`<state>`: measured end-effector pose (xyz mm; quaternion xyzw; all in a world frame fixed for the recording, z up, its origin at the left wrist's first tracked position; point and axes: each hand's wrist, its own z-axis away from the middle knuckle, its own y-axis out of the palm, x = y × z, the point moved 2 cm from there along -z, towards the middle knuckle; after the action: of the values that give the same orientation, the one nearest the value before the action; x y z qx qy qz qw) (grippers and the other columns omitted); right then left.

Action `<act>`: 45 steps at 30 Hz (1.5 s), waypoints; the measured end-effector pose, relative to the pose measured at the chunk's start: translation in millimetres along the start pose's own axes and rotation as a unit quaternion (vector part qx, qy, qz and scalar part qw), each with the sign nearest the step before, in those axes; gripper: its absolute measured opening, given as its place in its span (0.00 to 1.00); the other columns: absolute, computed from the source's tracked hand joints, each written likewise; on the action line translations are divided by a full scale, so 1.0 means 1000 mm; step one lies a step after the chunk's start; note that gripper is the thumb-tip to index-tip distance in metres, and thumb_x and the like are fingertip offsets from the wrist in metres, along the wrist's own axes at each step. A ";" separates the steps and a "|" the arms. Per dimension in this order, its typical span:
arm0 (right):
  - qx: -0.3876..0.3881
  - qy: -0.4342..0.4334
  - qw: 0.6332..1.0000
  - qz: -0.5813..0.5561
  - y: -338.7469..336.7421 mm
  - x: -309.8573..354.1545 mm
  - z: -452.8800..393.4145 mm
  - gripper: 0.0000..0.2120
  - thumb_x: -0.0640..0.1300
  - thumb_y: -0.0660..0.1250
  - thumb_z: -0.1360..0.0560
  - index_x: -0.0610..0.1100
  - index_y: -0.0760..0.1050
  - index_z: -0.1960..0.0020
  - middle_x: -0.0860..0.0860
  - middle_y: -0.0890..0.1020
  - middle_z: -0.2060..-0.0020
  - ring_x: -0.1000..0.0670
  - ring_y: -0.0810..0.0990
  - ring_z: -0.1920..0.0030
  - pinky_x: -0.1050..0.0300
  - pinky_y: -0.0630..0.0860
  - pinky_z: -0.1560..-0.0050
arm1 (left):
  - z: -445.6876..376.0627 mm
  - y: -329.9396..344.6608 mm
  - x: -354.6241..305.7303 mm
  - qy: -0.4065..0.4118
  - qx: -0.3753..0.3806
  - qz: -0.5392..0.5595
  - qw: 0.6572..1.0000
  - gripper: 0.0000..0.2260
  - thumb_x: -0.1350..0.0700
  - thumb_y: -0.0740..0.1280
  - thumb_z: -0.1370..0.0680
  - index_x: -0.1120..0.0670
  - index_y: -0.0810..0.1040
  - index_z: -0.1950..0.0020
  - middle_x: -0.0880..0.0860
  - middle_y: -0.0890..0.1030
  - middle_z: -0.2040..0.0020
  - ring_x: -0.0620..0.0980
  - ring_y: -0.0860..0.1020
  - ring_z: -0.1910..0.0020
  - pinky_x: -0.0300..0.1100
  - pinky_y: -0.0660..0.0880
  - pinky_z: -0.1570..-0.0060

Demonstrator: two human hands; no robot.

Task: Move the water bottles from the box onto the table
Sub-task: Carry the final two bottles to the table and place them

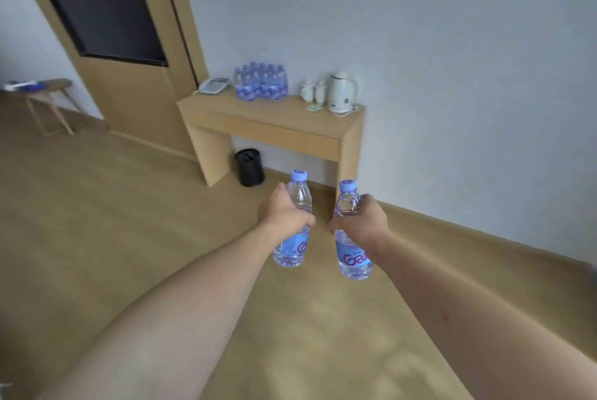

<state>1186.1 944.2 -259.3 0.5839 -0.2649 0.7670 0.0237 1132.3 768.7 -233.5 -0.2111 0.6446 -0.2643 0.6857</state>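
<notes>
My left hand [284,210] grips a clear water bottle [292,251] with a lilac cap and blue label, held upright over the floor. My right hand [368,218] grips a second bottle [352,257] of the same kind, also upright. Both are held out in front of me, well short of the wooden table [258,118] against the wall. Several matching bottles [261,83] stand in a cluster on the table's left half. The box is not in view.
On the table are a telephone [214,85] at the left end, two white cups [313,91] and a white kettle [342,92] at the right. A black bin [249,167] stands under the table. A small round side table [48,92] stands far left by a wooden panel.
</notes>
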 end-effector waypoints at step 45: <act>0.040 -0.006 0.999 0.035 0.415 0.298 -0.807 0.31 0.44 0.82 0.47 0.44 0.73 0.48 0.48 0.82 0.54 0.45 0.82 0.53 0.46 0.80 0.49 | -0.925 -0.128 0.044 -0.030 0.007 -0.003 1.000 0.33 0.46 0.83 0.47 0.51 0.74 0.47 0.47 0.80 0.52 0.49 0.80 0.54 0.46 0.80 0.54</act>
<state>235.7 856.5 -289.2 0.5790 -0.2548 0.7740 -0.0283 201.5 689.3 -260.9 -0.2164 0.6213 -0.2645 0.7051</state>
